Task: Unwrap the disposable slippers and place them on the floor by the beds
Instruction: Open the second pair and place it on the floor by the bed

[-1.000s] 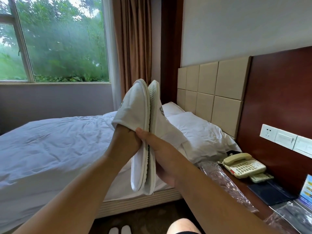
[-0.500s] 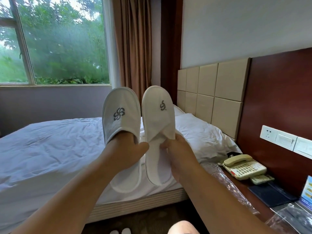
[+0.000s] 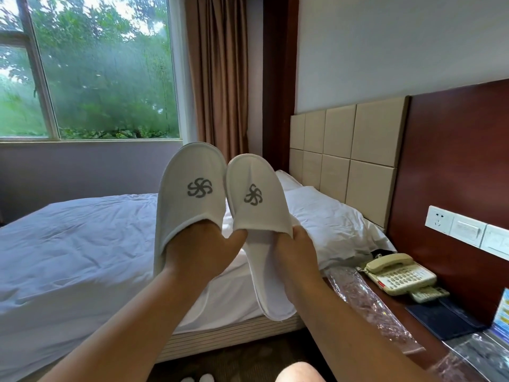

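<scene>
left slipper (image 3: 192, 188) over fingers (image 3: 234, 240), right slipper (image 3: 256, 199) gripped

On the left hand (image 3: 201, 249) the fingers vanish inside the white cloth slipper with a grey pinwheel emblem (image 3: 190, 199). Those of the right hand (image 3: 298, 260) go behind its twin slipper (image 3: 256, 205). The bottom edge crops two white slipper toes (image 3: 197, 379) and a bare knee (image 3: 298, 372). The key labels on the cream telephone (image 3: 399, 274) are too small to read.

I count two white cloth slippers with grey pinwheel logos (image 3: 192, 199) (image 3: 257, 213), two bare hands (image 3: 202, 250) (image 3: 298, 260), and one beige push-button telephone (image 3: 399, 274) at four o'clock.
</scene>
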A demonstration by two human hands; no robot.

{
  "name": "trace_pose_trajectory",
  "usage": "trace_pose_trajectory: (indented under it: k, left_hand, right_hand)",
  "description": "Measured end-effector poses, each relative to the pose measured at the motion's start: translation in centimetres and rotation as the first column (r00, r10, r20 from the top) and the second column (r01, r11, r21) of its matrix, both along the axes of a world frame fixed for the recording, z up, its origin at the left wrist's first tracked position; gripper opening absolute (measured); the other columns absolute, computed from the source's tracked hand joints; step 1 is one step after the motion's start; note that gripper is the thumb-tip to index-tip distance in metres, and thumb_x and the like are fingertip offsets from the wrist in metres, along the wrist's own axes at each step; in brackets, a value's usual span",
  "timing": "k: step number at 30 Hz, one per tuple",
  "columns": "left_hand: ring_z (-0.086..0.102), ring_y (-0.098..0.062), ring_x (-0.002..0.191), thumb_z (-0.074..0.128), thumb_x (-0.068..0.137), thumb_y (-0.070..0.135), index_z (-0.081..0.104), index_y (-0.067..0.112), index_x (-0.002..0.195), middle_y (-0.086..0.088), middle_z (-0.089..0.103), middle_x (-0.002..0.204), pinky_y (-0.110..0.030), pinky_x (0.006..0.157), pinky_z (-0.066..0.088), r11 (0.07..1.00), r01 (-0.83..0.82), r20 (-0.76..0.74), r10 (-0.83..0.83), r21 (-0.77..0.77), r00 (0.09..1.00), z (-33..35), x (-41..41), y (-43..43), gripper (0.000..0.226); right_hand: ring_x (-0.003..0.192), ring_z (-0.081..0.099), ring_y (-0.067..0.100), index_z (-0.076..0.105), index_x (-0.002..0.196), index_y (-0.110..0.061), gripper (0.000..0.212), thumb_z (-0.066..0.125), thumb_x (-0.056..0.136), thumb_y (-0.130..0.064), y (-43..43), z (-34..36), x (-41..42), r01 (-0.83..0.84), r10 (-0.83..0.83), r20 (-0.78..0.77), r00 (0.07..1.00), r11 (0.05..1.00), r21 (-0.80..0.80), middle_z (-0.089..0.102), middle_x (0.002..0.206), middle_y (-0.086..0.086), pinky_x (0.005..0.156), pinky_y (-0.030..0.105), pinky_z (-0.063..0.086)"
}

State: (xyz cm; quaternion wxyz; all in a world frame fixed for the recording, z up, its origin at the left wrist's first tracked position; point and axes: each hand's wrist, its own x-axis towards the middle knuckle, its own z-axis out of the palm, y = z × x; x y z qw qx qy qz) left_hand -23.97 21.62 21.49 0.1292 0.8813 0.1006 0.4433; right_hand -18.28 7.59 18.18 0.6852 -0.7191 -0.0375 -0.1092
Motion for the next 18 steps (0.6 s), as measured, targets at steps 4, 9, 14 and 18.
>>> trace_pose_trajectory:
  k: [4,9,14,18]
  left_hand:
    - [0.063,-0.03,0.074,0.051,0.082,0.054,0.068,0.018,0.079,-0.001,0.067,0.072,-0.027,0.07,0.038,0.995,0.076,-0.029,-0.074,0.066,0.997,-0.4,0.0,0.4,0.04]
    - [0.06,-0.033,0.099,0.055,0.089,0.048,0.068,0.018,0.109,-0.005,0.071,0.102,-0.036,0.091,0.047,0.993,0.057,-0.062,-0.051,0.107,0.997,-0.3,-0.1,1.4,0.039]
    - [0.063,-0.033,0.093,0.051,0.091,0.046,0.069,0.015,0.103,-0.008,0.072,0.098,-0.036,0.087,0.048,0.991,0.059,-0.036,-0.056,0.116,0.998,-0.6,-0.1,0.7,0.038]
    - [0.052,-0.038,0.119,0.047,0.091,0.051,0.053,0.01,0.131,-0.016,0.059,0.128,-0.042,0.104,0.037,0.998,0.021,-0.022,-0.023,-0.06,1.0,-1.2,0.3,0.2,0.057]
  right_hand:
    - [0.062,0.053,0.007,0.052,0.069,-0.03,0.03,0.041,0.074,-0.058,0.1,-0.2,-0.6,0.036,-0.002,0.172,0.985,0.979,-0.199,0.057,0.065,-0.012,0.058,0.027,0.041]
    - [0.063,0.054,0.013,0.052,0.061,-0.024,0.036,0.041,0.092,-0.04,-0.5,-0.2,0.1,0.089,-0.02,0.197,0.98,0.933,-0.348,0.056,0.062,-0.01,0.058,0.03,0.041]
    - [0.058,0.051,0.003,0.046,0.083,-0.033,0.021,0.059,0.078,-0.048,-1.4,0.0,0.6,0.382,-0.231,0.421,0.877,0.867,-0.321,0.053,0.062,-0.013,0.052,0.027,0.036]
    - [0.046,0.042,0.007,0.036,0.068,-0.03,0.032,0.067,0.074,-0.026,-0.3,0.4,-0.4,0.444,-0.2,0.559,0.805,0.828,-0.343,0.045,0.052,-0.011,0.046,0.023,0.026]
